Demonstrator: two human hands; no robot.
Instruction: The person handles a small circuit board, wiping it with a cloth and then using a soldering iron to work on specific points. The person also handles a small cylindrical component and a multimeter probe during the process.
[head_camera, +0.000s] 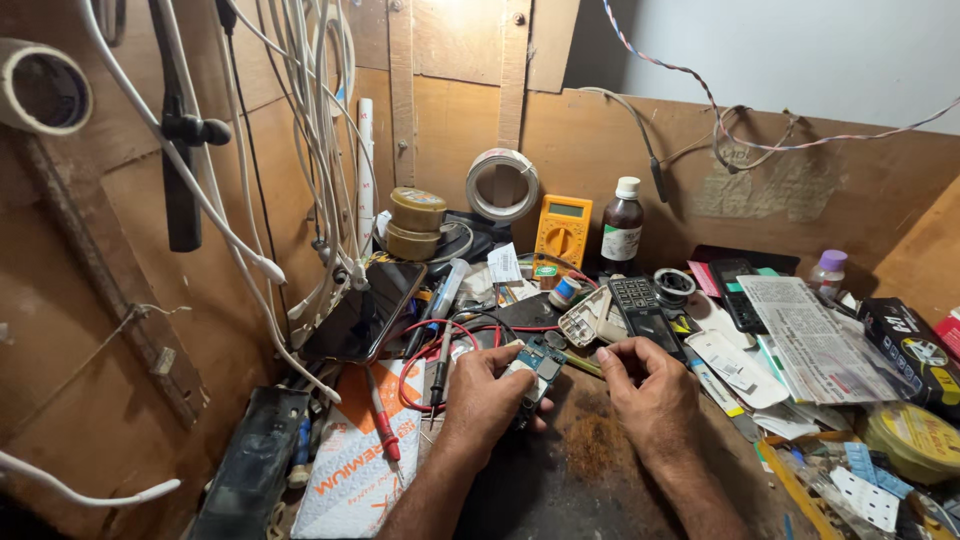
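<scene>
— Fingers of my left hand (487, 392) are wrapped round a small phone circuit board (541, 362), pinching it by its long edges. My right hand (648, 388) has its fingertips curled together just beside the board's right end, touching or nearly so; I can't tell whether they grip anything.

— Where does the board sit?

— Held just above the bare patch of the wooden bench (590, 450), front and centre, between my two hands.

— How will it handle?

— Light and stiff, I'd judge, but fragile: thin, with small parts on its face. Best taken by the bare edges, as my left hand does now, not pressed on the top or bent.

— What crowds you?

— Plenty. Red and black multimeter probes (384, 425) and their leads lie just left of my left hand. A keypad phone (640, 310) and a pale phone shell (582, 320) lie just behind the board. Further back stand the yellow multimeter (562, 232) and a brown bottle (622, 228). To the right, papers and a newspaper sheet (810, 335) pile up.

— Any open room?

— Only that bare wood under and ahead of my wrists. White cables (310, 150) hang down the left wall, so I'd keep moves small and low.
</scene>
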